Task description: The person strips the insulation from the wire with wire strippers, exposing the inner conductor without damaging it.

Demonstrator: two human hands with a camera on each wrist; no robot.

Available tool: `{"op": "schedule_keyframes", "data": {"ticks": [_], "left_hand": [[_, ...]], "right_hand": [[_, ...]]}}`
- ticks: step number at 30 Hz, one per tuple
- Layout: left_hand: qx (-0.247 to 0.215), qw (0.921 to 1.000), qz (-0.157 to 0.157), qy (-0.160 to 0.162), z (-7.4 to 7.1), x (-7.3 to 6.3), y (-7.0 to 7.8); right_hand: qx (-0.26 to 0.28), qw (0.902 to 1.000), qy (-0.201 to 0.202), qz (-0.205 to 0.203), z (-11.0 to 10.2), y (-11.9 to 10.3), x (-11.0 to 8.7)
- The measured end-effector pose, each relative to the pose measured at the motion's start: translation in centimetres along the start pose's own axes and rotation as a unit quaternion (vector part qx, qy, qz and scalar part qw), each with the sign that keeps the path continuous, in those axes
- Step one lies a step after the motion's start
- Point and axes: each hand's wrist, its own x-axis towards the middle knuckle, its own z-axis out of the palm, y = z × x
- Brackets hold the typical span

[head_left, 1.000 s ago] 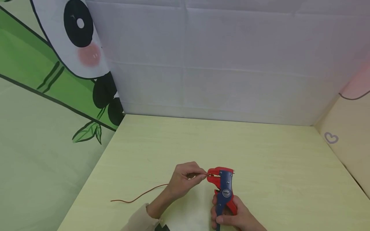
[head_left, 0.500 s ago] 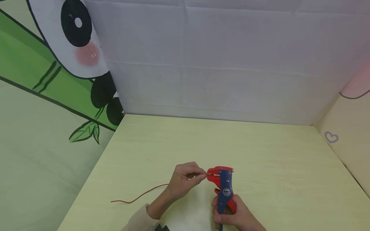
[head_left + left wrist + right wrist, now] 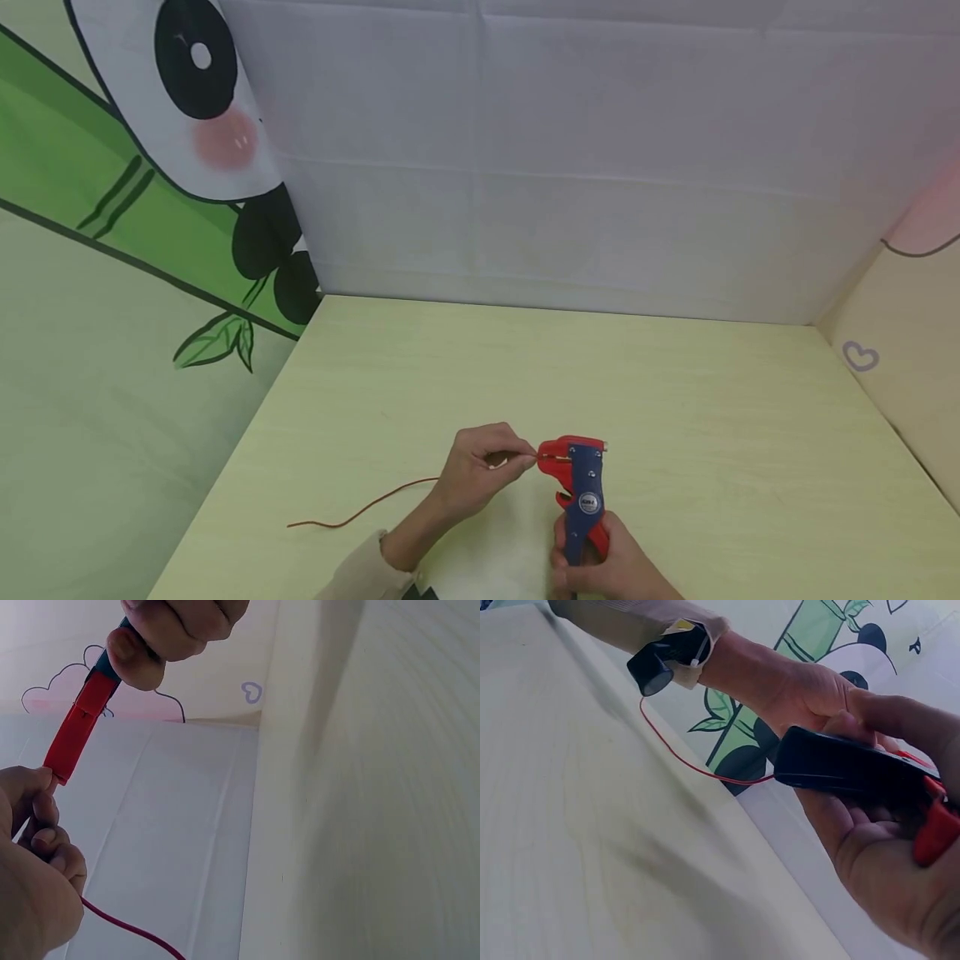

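Note:
Between thumb and fingers, my left hand [image 3: 480, 468] pinches a thin red wire [image 3: 378, 500] close to one end. That end meets the red jaws of a blue and red wire stripper; how deep it sits inside is too small to tell. The wire's long tail runs out behind the hand to the left. My right hand [image 3: 603, 562] grips the handles of the wire stripper [image 3: 587, 475], holding it upright with its head toward the left fingertips. In the left wrist view the red head [image 3: 75, 739] touches or nearly touches the pinching fingers.
Both hands are above a pale wooden table [image 3: 675, 400]. A white cloth wall [image 3: 525, 167] rises at its back edge, with a panda-and-bamboo print [image 3: 150, 167] to the left. A small black camera [image 3: 660, 667] is strapped to the left wrist.
The right hand and the wire stripper shift very slightly, and the gap between the stripper's red jaws looks narrower. The left hand stays almost still, pinching the wire.

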Motion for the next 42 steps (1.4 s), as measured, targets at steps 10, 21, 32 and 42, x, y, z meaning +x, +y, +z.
{"op": "schedule_keyframes", "data": {"ticks": [10,21,32,42], "left_hand": [[-0.003,0.9999,0.009,0.005,0.3,0.0,0.2],[-0.014,0.9997,-0.021,0.001,0.6,-0.5,0.1],[-0.014,0.9996,-0.009,0.021,0.9,-1.0,-0.7],[-0.030,0.9980,-0.046,0.031,1.1,-1.1,-1.6]], "right_hand": [[0.029,0.9990,0.000,-0.033,0.5,0.4,0.1],[-0.001,0.9991,0.043,0.002,0.7,0.7,0.1],[0.014,0.9958,0.090,0.010,1.0,1.2,0.9],[0.049,0.9976,0.047,0.015,0.0,0.9,1.0]]}}
